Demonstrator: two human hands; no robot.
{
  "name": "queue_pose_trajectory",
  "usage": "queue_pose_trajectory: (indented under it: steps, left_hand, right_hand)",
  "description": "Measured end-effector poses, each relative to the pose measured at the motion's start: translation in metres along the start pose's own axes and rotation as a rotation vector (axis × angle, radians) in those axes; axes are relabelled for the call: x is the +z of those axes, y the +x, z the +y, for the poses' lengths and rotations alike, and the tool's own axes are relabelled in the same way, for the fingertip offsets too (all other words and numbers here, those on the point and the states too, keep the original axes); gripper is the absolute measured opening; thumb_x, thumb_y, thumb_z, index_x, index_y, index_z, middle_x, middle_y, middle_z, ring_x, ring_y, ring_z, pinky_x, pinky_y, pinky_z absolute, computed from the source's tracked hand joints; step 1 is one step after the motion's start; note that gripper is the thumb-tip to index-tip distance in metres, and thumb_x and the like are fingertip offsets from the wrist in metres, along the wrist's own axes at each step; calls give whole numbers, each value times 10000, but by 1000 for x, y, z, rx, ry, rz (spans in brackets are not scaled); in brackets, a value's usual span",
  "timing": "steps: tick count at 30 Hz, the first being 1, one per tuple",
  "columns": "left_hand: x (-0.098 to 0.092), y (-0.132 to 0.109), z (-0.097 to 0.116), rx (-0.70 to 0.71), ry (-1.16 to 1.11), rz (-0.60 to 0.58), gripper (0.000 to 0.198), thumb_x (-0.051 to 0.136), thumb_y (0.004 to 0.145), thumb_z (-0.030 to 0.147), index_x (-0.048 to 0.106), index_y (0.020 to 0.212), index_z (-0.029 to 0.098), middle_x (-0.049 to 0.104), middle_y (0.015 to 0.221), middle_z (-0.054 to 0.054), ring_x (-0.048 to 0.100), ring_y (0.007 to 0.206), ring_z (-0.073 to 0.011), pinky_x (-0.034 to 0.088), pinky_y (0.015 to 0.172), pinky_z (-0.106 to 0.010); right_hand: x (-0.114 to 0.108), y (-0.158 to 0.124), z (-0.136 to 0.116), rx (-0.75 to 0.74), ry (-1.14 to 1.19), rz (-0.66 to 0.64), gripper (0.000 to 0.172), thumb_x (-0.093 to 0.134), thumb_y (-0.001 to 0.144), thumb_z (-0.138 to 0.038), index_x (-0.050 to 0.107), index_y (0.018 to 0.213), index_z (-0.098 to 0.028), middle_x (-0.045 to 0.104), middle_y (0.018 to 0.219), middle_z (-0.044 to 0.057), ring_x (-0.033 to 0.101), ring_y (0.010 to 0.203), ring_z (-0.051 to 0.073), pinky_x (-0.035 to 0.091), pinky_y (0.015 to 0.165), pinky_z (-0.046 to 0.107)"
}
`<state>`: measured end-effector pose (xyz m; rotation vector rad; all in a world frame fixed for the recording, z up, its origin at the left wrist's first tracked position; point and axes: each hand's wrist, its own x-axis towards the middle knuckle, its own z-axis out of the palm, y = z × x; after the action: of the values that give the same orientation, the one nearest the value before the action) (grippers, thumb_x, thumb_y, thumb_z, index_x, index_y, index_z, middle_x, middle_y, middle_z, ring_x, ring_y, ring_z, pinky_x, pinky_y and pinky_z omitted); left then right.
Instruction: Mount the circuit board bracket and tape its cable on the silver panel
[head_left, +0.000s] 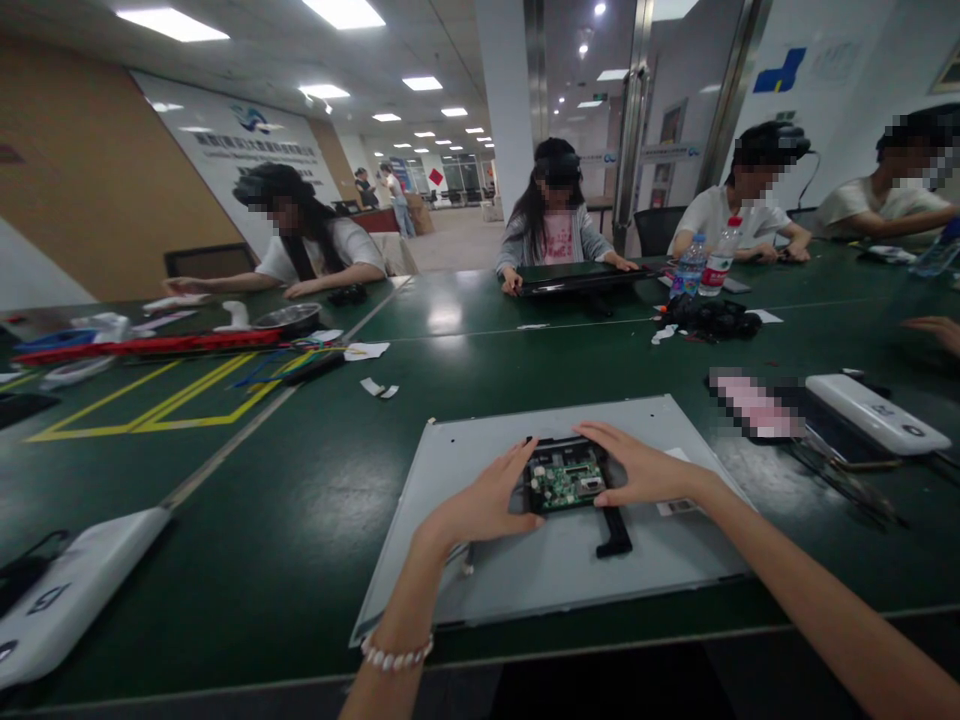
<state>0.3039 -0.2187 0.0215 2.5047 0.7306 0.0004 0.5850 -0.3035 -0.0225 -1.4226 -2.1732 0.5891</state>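
Observation:
A green circuit board in a black plastic frame sits over the grey back of a flat panel. My left hand grips the frame's left side, thumb at the near edge and fingers at the far edge. On the opposite side, my right hand holds the frame between thumb and fingers. A black bracket-like arm extends from the frame toward me. Beside my left wrist, a short cable end shows on the panel. Whether the frame touches the panel I cannot tell.
White power-bank-like devices lie at left and right. A pink phone-shaped object and dark cables lie right of the panel. Bottles stand farther back. Several people sit around the green table; one holds a black screen.

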Motion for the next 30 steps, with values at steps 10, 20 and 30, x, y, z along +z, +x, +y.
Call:
queue_pose_trajectory:
  steps: [10,20,30]
  left_hand:
    - [0,3,-10,0,35,-82,1012,650,781,435,64,1539,110,37,1588,-199,76,1461,-332,148,1177,-478]
    - [4,8,-20,61,37,-17,981,624,809,457,55,1543,141,90,1588,-186,126,1457,-322,168,1173,-482]
    - [8,5,-20,49,89,-8,967,592,826,502,49,1545,153,62,1591,-185,97,1462,-321,168,1169,-491]
  right_hand:
    - [2,1,2,-9,-38,17,952,654,770,-569,162,1532,-282,227,1574,113,258,1423,314,257,1144,504]
    - [-1,4,3,19,-20,3,948,658,765,-570,158,1528,-310,211,1582,82,262,1421,303,278,1137,489]
    - [0,3,1,22,-30,5,921,644,784,-549,152,1529,-321,197,1589,76,265,1421,309,279,1138,493]
